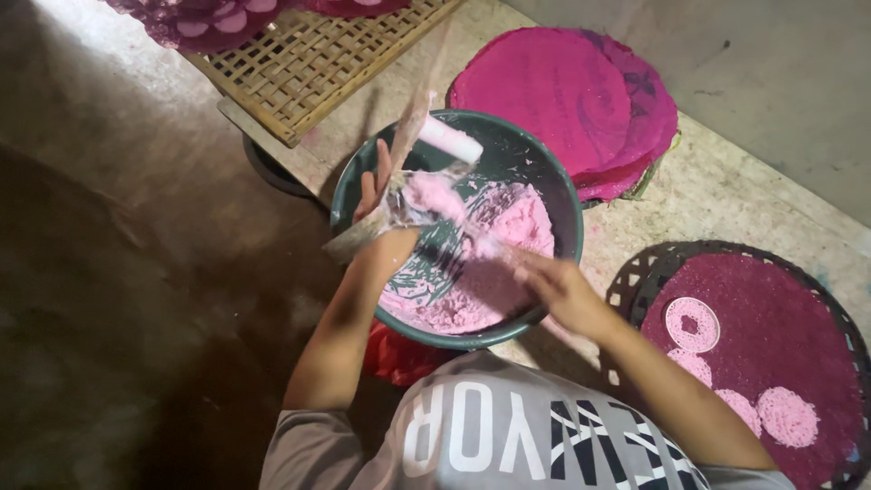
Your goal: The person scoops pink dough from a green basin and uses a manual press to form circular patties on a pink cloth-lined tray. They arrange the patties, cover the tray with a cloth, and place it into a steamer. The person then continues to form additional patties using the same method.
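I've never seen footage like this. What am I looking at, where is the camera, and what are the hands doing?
There is no machine here: a person works with bare hands, and the one picture comes from a camera on their head, looking down. Both hands are over a green bowl of soft pink paste. The left hand is at a clear plastic sheet smeared with paste; its grip is blurred. The right hand reaches into the paste, also blurred. Around the bowl on the floor lie a stack of round pink mats, a bamboo lattice tray, and a woven tray with pale pink discs.
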